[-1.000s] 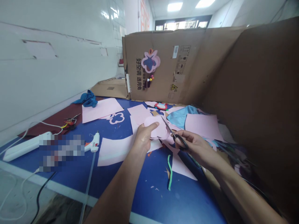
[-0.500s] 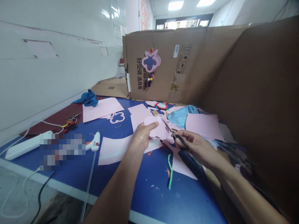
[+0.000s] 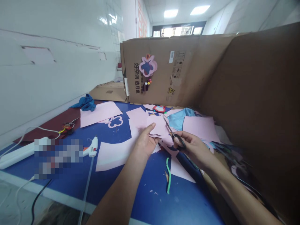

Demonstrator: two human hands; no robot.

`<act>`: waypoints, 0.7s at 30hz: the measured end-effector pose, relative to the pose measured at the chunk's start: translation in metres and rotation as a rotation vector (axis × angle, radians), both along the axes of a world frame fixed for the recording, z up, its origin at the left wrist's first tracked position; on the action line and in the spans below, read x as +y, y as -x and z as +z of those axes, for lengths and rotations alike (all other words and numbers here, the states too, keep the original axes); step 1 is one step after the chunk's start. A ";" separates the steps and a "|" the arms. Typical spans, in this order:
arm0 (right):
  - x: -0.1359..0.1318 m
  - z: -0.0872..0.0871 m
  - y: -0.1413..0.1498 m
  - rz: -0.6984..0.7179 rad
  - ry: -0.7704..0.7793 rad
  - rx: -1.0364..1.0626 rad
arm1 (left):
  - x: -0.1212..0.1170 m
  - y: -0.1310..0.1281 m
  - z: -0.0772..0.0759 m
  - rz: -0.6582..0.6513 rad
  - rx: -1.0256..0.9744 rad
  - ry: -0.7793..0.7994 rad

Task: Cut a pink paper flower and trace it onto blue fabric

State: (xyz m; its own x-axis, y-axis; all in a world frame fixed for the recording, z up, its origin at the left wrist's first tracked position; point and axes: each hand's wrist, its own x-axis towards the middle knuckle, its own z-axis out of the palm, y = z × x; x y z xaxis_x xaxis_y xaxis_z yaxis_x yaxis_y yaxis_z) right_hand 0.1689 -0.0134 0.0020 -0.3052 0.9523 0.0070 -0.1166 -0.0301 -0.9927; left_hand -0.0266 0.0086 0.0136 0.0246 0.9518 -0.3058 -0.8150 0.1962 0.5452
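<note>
Looking down from the head camera, two bare hands meet above a blue tabletop (image 3: 178, 206). The left hand (image 3: 145, 145) is closed in a pinch, thumb on top, holding a scalloped piece of pink paper (image 3: 158, 126) up off the table, so its edge sits free beside the blades. The right hand (image 3: 193, 148) grips black-handled scissors (image 3: 169, 127), its fingers curled around the handle loops, the blades angled forward along the paper; whether they are open is hard to tell. Loose pink sheets (image 3: 114, 156) lie beneath the hands, and a green pipe cleaner (image 3: 168, 176) lies near the right hand. A hot glue gun (image 3: 92, 148) rests to the left. Ahead, an upright cardboard panel (image 3: 161, 78) displays a pink-and-blue paper flower (image 3: 147, 65).
</note>
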 end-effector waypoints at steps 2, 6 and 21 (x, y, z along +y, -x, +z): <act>0.000 -0.001 0.002 -0.035 0.004 0.036 | -0.002 -0.006 0.002 0.036 -0.088 -0.012; -0.002 -0.002 0.008 -0.075 -0.018 0.047 | -0.007 -0.019 0.002 0.089 -0.152 -0.064; -0.009 -0.001 0.023 -0.017 -0.063 0.073 | -0.006 -0.028 -0.008 0.263 -0.051 -0.152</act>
